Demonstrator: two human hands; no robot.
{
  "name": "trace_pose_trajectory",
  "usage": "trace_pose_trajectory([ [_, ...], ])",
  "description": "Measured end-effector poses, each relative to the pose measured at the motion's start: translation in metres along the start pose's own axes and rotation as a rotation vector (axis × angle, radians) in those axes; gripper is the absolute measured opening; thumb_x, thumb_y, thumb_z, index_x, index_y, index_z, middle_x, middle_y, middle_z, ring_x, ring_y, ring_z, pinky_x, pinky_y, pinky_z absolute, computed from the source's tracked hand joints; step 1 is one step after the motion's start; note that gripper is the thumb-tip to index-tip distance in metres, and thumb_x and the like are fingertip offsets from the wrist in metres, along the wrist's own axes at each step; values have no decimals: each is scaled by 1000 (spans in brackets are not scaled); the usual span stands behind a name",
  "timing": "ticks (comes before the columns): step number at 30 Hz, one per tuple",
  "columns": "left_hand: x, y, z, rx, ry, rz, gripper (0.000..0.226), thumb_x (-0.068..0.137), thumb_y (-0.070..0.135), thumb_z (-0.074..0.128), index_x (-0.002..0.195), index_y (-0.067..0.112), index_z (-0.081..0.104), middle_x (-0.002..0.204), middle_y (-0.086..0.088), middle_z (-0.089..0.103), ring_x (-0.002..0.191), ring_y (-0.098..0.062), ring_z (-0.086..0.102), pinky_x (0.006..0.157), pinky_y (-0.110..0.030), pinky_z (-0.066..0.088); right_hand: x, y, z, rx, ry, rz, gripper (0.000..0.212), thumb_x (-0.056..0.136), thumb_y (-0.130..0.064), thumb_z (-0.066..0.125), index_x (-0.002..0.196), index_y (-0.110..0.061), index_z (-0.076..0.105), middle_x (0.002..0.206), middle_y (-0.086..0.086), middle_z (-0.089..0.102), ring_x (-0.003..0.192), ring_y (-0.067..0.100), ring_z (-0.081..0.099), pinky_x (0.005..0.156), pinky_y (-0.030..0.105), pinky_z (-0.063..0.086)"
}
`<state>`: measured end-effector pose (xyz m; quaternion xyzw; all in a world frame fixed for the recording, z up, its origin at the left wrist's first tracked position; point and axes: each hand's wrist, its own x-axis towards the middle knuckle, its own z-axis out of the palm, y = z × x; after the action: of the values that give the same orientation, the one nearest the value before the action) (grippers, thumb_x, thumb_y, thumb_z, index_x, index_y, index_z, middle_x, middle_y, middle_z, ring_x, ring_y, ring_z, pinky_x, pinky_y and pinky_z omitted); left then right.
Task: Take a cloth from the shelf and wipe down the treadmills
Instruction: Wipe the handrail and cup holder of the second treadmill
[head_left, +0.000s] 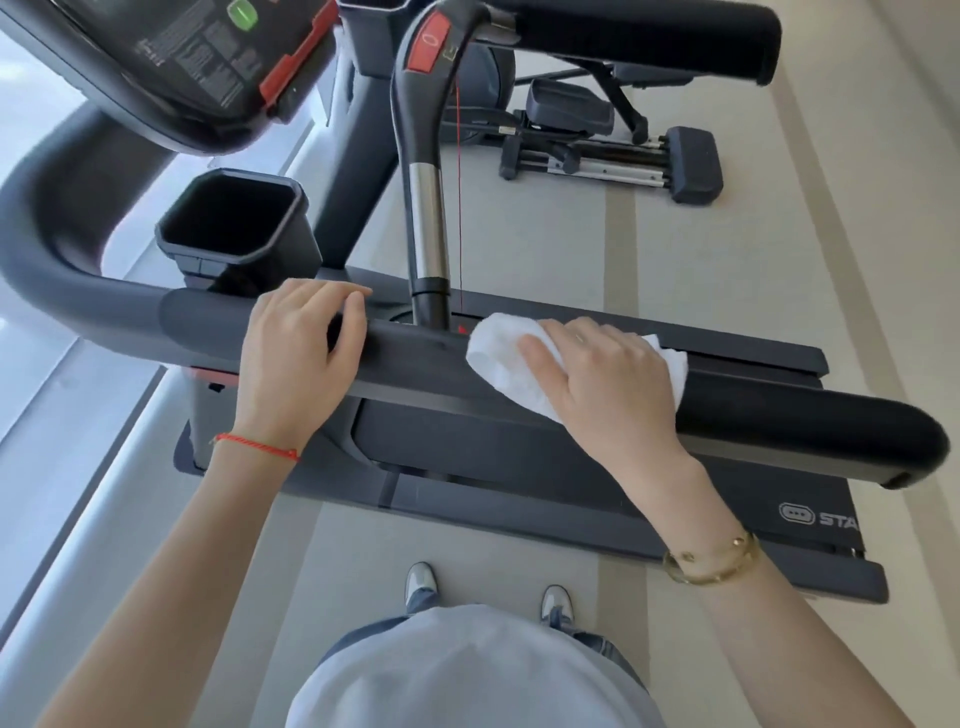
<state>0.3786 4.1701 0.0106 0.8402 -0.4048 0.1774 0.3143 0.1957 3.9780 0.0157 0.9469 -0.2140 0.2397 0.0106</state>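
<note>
Right hand (597, 374) pressing white cloth (498, 358) flat onto treadmill handrail (779, 415); grip released. Left hand (301, 353) clasping rail. Risk: snagging red safety cord (459, 208) beside cloth, pulling it loose.

Readable text is sparse: white letters "STA", cut off by the right arm, sit beside a rounded logo badge on the treadmill deck (810, 512). The red stop button (428, 41) on the upright grip carries a white "0"-like oval mark. The console panel (192, 57) has blocks of small white print, too blurred to read.
</note>
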Motion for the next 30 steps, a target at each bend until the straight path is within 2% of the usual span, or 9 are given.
trace_pose_trajectory([
  [5, 5, -25, -2, 9, -10, 53, 29, 102, 16, 48, 88, 9, 72, 81, -2, 71, 83, -26, 62, 83, -42, 46, 25, -78, 23, 18, 37, -51, 46, 100, -44, 39, 100, -15, 74, 73, 6, 64, 62, 25, 57, 60, 35, 43],
  [7, 6, -33, -4, 20, 1, 55, 32, 102, 18, 48, 82, 8, 70, 74, -2, 68, 80, -25, 59, 80, -39, 45, 26, -89, 26, 10, 86, -38, 44, 100, -44, 42, 102, -15, 75, 75, 6, 65, 63, 24, 58, 61, 35, 45],
  [12, 7, -44, -3, 26, 1, 67, 42, 103, 22, 44, 73, 6, 68, 65, -4, 64, 73, -24, 56, 75, -34, 41, 9, -75, 24, 0, 201, -37, 41, 102, -44, 45, 110, -15, 73, 91, 4, 71, 77, 24, 64, 73, 35, 49],
  [14, 7, -45, -1, 16, 17, 66, 46, 103, 23, 43, 69, 4, 66, 62, -5, 61, 69, -25, 55, 73, -33, 41, 8, -74, 25, -12, 222, 18, 41, 103, -43, 45, 107, -15, 74, 87, 3, 71, 76, 24, 63, 72, 35, 48],
  [18, 6, -45, 1, -4, 53, 62, 46, 103, 20, 46, 64, 2, 63, 58, -6, 58, 64, -26, 53, 69, -36, 42, 19, -93, 33, -1, 262, 126, 39, 101, -40, 49, 85, -13, 73, 70, 3, 64, 64, 24, 58, 64, 37, 46],
  [22, 6, -43, 1, -19, 84, 70, 45, 100, 15, 50, 57, 3, 53, 54, -7, 53, 59, -27, 50, 64, -40, 43, 22, -117, 43, -14, 253, 68, 37, 100, -43, 49, 101, -16, 74, 83, 4, 68, 75, 24, 62, 72, 36, 48],
  [25, 5, -45, 1, -7, 64, 55, 45, 101, 18, 47, 63, 2, 63, 58, -8, 59, 63, -27, 54, 67, -39, 43, 12, -99, 38, -1, 241, -3, 39, 101, -45, 50, 112, -15, 72, 94, 4, 70, 84, 25, 64, 79, 36, 49],
  [30, 5, -43, -2, -21, 17, 69, 45, 103, 22, 44, 69, 3, 69, 61, -6, 62, 66, -27, 56, 71, -38, 44, -1, -64, 26, -28, 280, 82, 41, 103, -43, 46, 105, -12, 73, 90, 5, 71, 82, 27, 64, 78, 37, 48],
])
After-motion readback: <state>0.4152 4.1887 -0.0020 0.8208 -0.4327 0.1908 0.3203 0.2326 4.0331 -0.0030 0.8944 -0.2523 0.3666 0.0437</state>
